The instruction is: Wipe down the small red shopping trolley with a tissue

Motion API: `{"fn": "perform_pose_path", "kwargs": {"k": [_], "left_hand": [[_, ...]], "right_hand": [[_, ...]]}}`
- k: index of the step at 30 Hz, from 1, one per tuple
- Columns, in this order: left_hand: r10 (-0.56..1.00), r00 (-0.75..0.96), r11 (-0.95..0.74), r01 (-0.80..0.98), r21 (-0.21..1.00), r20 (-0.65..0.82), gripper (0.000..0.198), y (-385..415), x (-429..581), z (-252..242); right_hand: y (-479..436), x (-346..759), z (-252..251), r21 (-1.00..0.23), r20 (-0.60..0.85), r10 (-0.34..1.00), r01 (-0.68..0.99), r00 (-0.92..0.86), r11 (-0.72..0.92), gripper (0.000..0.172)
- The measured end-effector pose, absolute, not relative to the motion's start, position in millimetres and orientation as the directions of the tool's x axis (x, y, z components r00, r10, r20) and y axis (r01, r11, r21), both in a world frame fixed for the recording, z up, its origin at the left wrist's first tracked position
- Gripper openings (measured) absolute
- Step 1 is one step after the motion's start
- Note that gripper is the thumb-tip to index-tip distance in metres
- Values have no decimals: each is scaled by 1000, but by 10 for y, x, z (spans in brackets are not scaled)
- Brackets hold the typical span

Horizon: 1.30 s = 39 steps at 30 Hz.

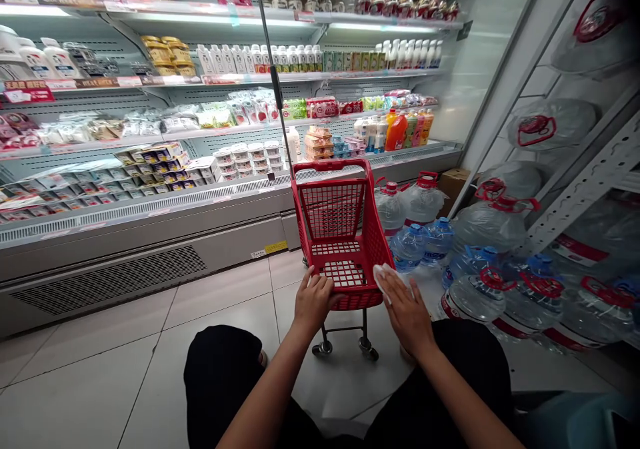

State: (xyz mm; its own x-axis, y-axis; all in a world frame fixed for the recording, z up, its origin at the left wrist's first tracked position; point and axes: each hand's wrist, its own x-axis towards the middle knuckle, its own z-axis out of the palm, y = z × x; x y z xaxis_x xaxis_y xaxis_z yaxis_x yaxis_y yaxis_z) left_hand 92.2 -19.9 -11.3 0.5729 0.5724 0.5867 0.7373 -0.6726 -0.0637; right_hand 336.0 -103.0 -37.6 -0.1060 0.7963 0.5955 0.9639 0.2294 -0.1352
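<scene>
In the middle of the head view stands a red plastic shopping cart [367, 242] with a grid basket and small wheels. My left hand [314, 299] grips the cart's near edge on the left, fingers curled over it and thumb pointing right. A white wipe [379, 277], perhaps a tissue or cloth, lies under the fingers of my right hand [406, 306]. That hand presses the wipe against the cart's near right corner with its fingers nearly straight. The underside of the right hand is hidden.
An open refrigerated display [240, 209] with dairy, drinks and packaged food runs behind the cart. Large water bottles [475, 296] crowd the floor on the right beside a white metal rack [585, 189]. My knees flank the cart's near end on the tiled floor [215, 316].
</scene>
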Motion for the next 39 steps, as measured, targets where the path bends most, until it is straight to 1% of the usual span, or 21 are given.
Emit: {"fn": "perform_pose_path", "kwargs": {"k": [3, 6, 8, 10, 12, 14, 17, 20, 23, 26, 28, 32, 35, 37, 39], "left_hand": [[571, 555, -662, 747, -61, 605, 21, -230, 972, -132], [581, 529, -649, 760, -41, 618, 21, -279, 1083, -161], [585, 518, -638, 769, -39, 624, 20, -310, 1177, -181], [584, 508, -628, 777, -44, 633, 14, -333, 1262, -198], [577, 503, -625, 779, -48, 644, 5, -349, 1317, -209], [569, 509, -634, 772, -50, 645, 2, -362, 1327, -211], [562, 538, -654, 754, -60, 628, 14, -385, 1276, -202], [559, 561, -669, 740, -67, 610, 22, -410, 1222, -190], [562, 570, -674, 736, -69, 599, 24, -437, 1238, -188], [574, 566, -678, 733, -44, 592, 19, -479, 1338, -209], [584, 547, -678, 735, -10, 600, 21, -518, 1426, -240], [575, 526, -698, 715, 40, 627, 35, -589, 1532, -295], [531, 619, -782, 621, 53, 579, 42, -548, 1449, -228], [464, 727, -856, 514, 46, 507, 39, -445, 1322, -112], [389, 796, -900, 436, 7, 463, 33, -298, 1189, 27]], "right_hand": [[-1038, 3496, -395, -178, 595, 803, 971, -24, 161, 64], [-983, 3329, -393, -227, 605, 796, 961, 13, 157, 64], [-939, 3123, -392, -223, 611, 791, 950, -40, 220, 65], [-911, 2923, -397, -210, 608, 786, 932, -114, 297, 66], [-906, 2802, -408, -202, 606, 780, 918, -157, 342, 67], [-918, 2811, -424, -187, 597, 778, 910, -195, 371, 66], [-938, 3072, -452, -170, 589, 782, 915, -204, 366, 64], [-918, 3471, -479, -196, 609, 787, 944, -94, 264, 61], [-850, 3744, -498, -232, 608, 794, 952, -19, 201, 59], [-797, 3722, -504, -283, 624, 780, 945, 51, 165, 57], [-812, 3551, -502, -298, 637, 769, 938, 58, 176, 58], [-978, 3120, -496, -275, 619, 781, 909, -83, 314, 60], [-1107, 3034, -495, -272, 609, 779, 883, -150, 383, 61], [-1130, 3164, -493, -267, 597, 782, 876, -177, 402, 61], [-1087, 3403, -494, -287, 583, 799, 884, -144, 369, 59]]}}
